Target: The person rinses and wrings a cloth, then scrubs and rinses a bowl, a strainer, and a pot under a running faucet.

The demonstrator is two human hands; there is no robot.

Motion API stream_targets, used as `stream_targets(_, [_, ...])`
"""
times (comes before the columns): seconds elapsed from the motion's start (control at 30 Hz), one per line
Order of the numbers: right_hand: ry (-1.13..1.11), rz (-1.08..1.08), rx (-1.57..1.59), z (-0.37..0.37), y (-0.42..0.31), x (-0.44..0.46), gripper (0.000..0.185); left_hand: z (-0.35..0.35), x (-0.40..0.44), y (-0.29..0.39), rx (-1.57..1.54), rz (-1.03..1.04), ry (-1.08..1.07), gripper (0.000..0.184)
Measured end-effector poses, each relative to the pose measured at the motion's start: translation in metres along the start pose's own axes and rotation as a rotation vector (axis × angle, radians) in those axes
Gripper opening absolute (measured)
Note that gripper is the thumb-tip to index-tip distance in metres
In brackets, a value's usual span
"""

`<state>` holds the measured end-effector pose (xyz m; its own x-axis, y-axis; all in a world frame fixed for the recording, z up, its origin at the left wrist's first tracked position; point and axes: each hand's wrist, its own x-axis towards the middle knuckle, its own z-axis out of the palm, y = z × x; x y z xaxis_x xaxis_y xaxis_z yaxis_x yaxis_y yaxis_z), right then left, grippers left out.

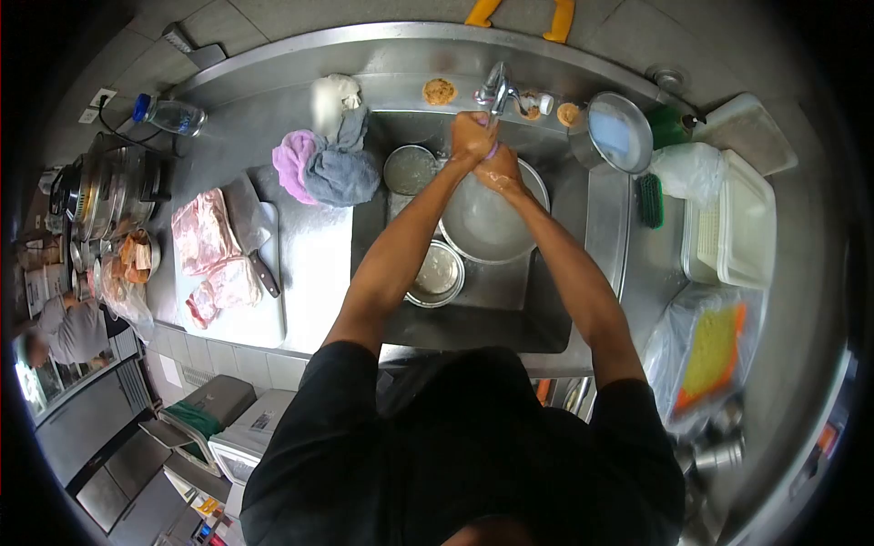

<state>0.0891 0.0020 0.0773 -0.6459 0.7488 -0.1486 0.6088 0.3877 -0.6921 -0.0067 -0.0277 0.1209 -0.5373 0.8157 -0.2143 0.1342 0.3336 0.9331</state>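
Under the faucet, my left hand and my right hand meet, one against the other. The fingers of both look curled in. A small purple bit shows between them, too little of it to name. My right hand looks wet. Below them a large round metal bowl with cloudy water sits in the sink. To its left in the sink are a smaller metal pot with water and a second round container holding liquid.
Purple and grey cloths lie left of the sink. Farther left, raw meat, a cleaver and a cutting board rest on the counter. On the right are a strainer, a green brush and white bins.
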Motion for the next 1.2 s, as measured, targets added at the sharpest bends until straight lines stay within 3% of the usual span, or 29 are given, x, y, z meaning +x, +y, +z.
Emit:
stream_targets(0.13, [0.128, -0.135, 0.364, -0.028, -0.008, -0.014, 0.055, -0.013, -0.005, -0.014, -0.056, 0.103, 0.078, 0.019])
stream_targets(0.2, [-0.031, -0.085, 0.597, -0.045, -0.007, -0.014, 0.061, -0.033, 0.000, -0.023, -0.582, 0.060, -0.294, 0.022])
stream_targets(0.3, [-0.197, -0.128, 0.623, -0.047, 0.005, -0.004, 0.054, -0.055, -0.012, -0.014, -0.307, 0.218, -0.469, 0.024])
stream_targets(0.33, [-0.197, -0.130, 0.623, -0.049, 0.005, -0.005, 0.054, -0.057, -0.013, -0.009, -0.160, 0.333, -0.440, 0.025])
stream_targets(0.4, [-0.381, -0.012, 0.573, -0.051, 0.005, -0.002, 0.048, -0.060, -0.014, -0.001, -0.117, 0.374, -0.394, 0.024])
stream_targets(0.47, [-0.405, -0.068, 0.576, -0.048, 0.001, -0.009, 0.043, -0.057, -0.013, -0.001, -0.076, 0.409, -0.354, 0.024])
stream_targets(0.57, [-0.410, -0.150, 0.593, -0.044, -0.008, -0.018, 0.039, -0.051, -0.011, 0.002, -0.150, 0.399, -0.343, 0.023])
stream_targets(0.63, [-0.379, -0.194, 0.623, -0.041, -0.013, -0.022, 0.038, -0.046, -0.021, 0.007, -0.479, 0.251, -0.373, 0.023])
stream_targets(0.67, [-0.363, -0.131, 0.650, -0.039, -0.015, -0.021, 0.031, -0.048, -0.024, 0.012, -0.479, 0.252, -0.373, 0.023])
stream_targets(0.73, [-0.270, -0.103, 0.686, -0.044, -0.014, -0.016, 0.027, -0.053, -0.026, 0.021, -0.056, 0.346, -0.136, 0.024])
stream_targets(0.77, [-0.178, -0.074, 0.722, -0.047, -0.014, -0.013, 0.022, -0.057, -0.027, 0.024, -0.054, 0.346, -0.130, 0.024])
stream_targets(0.8, [-0.127, -0.186, 0.810, -0.044, -0.008, -0.006, 0.020, -0.061, -0.029, 0.027, -0.014, 0.406, -0.063, 0.024])
stream_targets(0.87, [-0.068, -0.128, 0.777, -0.067, -0.023, -0.008, 0.020, -0.069, -0.029, 0.033, 0.025, 0.473, 0.000, 0.025])
stream_targets(0.9, [-0.009, -0.066, 0.742, -0.078, -0.028, -0.010, 0.020, -0.077, -0.030, 0.035, 0.153, 0.344, -0.278, 0.025])
stream_targets(0.93, [0.057, -0.165, 0.591, -0.085, -0.028, -0.005, 0.016, -0.080, -0.029, 0.034, 0.278, 0.207, -0.551, 0.025])
stream_targets(0.97, [0.060, -0.167, 0.589, -0.087, -0.028, -0.006, 0.016, -0.078, -0.026, 0.032, 0.278, 0.211, -0.551, 0.025])
stream_targets(1.07, [0.013, -0.294, 0.806, -0.090, -0.023, -0.019, 0.019, -0.079, -0.028, 0.038, -0.169, 0.239, -0.346, 0.022])
stream_targets(1.13, [-0.360, -0.089, 0.021, -0.094, 0.007, -0.025, 0.030, -0.084, -0.034, 0.047, -0.285, 0.204, -0.310, 0.021])
stream_targets(1.2, [-0.364, -0.006, 0.114, -0.084, 0.050, -0.029, 0.025, -0.083, -0.036, 0.044, -0.507, 0.184, -0.258, 0.020])
